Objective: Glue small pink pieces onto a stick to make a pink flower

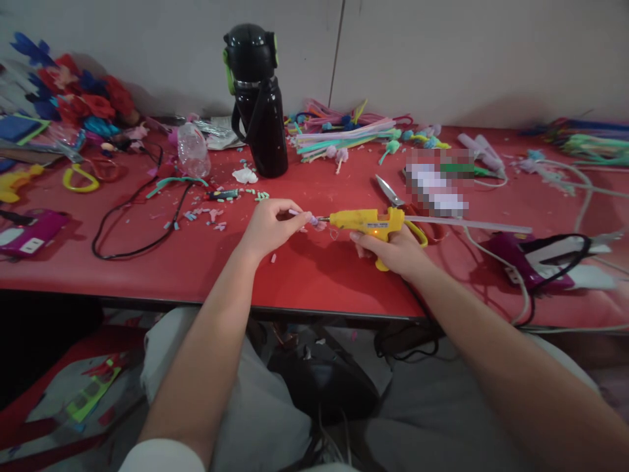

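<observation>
My right hand (393, 252) is wrapped round the grip of a yellow glue gun (361, 220), whose small light glows orange. A long translucent glue stick (472, 224) sticks out of its rear. With thumb and fingers closed, my left hand (272, 226) pinches a small pinkish-purple pipe cleaner piece (315, 223). The gun's metal nozzle meets or almost meets this piece; I cannot tell which. Under the gun, thin strands hang near the piece. Scissors with yellow and red handles (417, 233) lie partly behind the gun and my right hand.
On the red table (304, 288) stands a black bottle (268, 124). Bundles of pipe cleaners (348, 136) lie along the wall. A clear plastic bottle (193, 151), yellow-handled scissors (81, 180), a black cable (120, 206) and scraps are at left. A purple power strip (515, 255) sits at right.
</observation>
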`<state>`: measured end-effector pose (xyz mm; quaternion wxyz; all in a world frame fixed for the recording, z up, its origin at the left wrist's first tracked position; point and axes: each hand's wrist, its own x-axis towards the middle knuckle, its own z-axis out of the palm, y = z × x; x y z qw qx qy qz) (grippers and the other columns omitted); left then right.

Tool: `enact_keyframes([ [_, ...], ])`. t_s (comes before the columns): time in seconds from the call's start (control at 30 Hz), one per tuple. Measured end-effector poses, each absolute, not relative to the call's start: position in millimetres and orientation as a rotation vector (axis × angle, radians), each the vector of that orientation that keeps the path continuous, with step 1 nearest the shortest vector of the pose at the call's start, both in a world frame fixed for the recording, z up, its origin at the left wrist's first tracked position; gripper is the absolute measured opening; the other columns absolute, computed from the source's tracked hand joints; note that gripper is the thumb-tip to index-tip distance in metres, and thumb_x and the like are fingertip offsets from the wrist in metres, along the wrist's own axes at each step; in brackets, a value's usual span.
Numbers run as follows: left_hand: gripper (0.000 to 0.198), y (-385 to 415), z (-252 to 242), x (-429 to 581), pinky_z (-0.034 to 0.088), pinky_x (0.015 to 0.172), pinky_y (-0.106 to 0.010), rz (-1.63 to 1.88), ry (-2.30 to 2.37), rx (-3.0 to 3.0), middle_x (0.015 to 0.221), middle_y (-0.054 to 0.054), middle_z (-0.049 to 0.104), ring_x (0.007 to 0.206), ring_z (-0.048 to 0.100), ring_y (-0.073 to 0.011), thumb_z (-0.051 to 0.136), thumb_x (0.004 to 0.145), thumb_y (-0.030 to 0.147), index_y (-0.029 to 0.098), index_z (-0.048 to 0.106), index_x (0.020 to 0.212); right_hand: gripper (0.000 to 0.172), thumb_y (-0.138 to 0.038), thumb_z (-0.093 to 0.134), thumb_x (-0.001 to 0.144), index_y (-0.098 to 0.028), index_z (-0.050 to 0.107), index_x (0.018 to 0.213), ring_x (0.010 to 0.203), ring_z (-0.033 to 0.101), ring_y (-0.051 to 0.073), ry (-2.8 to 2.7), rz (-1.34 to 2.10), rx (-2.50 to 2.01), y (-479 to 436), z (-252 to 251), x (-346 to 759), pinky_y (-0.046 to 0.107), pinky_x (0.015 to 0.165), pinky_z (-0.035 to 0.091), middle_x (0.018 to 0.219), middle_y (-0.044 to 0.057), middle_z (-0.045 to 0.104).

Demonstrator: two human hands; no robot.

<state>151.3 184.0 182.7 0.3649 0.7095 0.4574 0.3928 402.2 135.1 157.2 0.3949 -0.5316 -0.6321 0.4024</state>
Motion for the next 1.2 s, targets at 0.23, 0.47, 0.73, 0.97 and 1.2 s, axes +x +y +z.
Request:
enact_keyframes([
  [0.23,0.023,184.2,183.5,151.2,0.045,0.051,-0.021,0.981,1.217,1.847,0.071,-0.007,0.077,0.065,0.07,-0.0156,0.074,0.084,0.038,0.016,0.077,0.077,0.04,-0.052,0.069,0.086,-0.022,0.056,0.061,0.053,0.053,0.014,-1.617,1.038,-1.351,135.0,157.3,402.4,0.029,0.051,0.043,0.056,0.001,0.058],
  [0.47,0.024,181.9,186.9,153.3,0.045,0.049,-0.02,0.989,1.219,1.812,0.07,-0.007,0.076,0.061,0.069,-0.0145,0.075,0.083,0.037,0.016,0.075,0.073,0.038,-0.05,0.069,0.085,-0.023,0.052,0.063,0.052,0.05,0.013,-1.614,1.052,-1.34,134.0,159.6,400.8,0.029,0.049,0.04,0.054,-0.001,0.054],
  [0.73,0.022,181.9,186.8,153.7,0.044,0.048,-0.019,1.013,1.205,1.812,0.067,-0.006,0.074,0.059,0.067,-0.0135,0.076,0.082,0.035,0.016,0.075,0.071,0.038,-0.05,0.069,0.084,-0.023,0.05,0.065,0.047,0.046,0.011,-1.608,1.065,-1.36,132.3,163.4,398.8,0.028,0.047,0.037,0.052,-0.003,0.052],
  [0.97,0.022,184.2,184.4,151.4,0.045,0.05,-0.021,1.042,1.184,1.826,0.067,-0.006,0.075,0.06,0.067,-0.0136,0.076,0.082,0.035,0.016,0.075,0.072,0.033,-0.045,0.068,0.086,-0.023,0.052,0.067,0.047,0.045,0.011,-1.585,1.065,-1.345,132.9,161.4,398.7,0.028,0.046,0.036,0.053,-0.003,0.05],
  [1.2,0.024,184.9,183.2,150.9,0.047,0.051,-0.022,1.051,1.169,1.823,0.068,-0.006,0.075,0.061,0.068,-0.0147,0.076,0.082,0.038,0.017,0.075,0.071,0.03,-0.045,0.069,0.084,-0.024,0.053,0.071,0.046,0.045,0.011,-1.573,1.048,-1.346,132.3,164.5,396.1,0.028,0.045,0.035,0.051,-0.004,0.05],
])
